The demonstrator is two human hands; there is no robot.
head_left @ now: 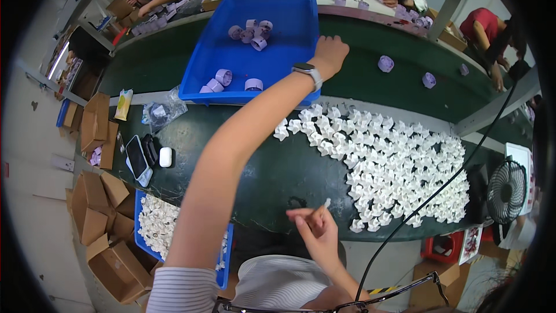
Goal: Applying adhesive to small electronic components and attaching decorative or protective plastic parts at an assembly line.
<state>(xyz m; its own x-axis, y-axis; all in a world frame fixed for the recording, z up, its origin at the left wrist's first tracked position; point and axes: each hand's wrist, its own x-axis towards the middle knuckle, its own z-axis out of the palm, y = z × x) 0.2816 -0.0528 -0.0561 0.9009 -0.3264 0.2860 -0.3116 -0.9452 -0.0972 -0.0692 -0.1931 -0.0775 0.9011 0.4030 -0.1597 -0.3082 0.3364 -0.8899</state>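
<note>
My left arm, with a watch on the wrist, reaches across the bench. My left hand (pixel 331 58) is closed at the right rim of a large blue tray (pixel 202 52); its curled fingertips are hidden. Short lilac rings (pixel 259 43) lie in the tray in two loose groups. My right hand (pixel 318 233) is low over the bench's front edge, thumb and fingers drawn together. A small white piece (pixel 327 203) shows at its fingers, too small to name. Many white star-shaped plastic parts (pixel 399 168) cover the bench to its right.
A blue bin (pixel 139 223) of white parts is at lower left, beside open cardboard boxes (pixel 119 269). A phone (pixel 136 156) and a white case (pixel 165 157) rest on the bench. Lilac rings (pixel 386 64) sit on the green belt. A black cable (pixel 425 203) crosses near a fan (pixel 506 191). Other people work opposite.
</note>
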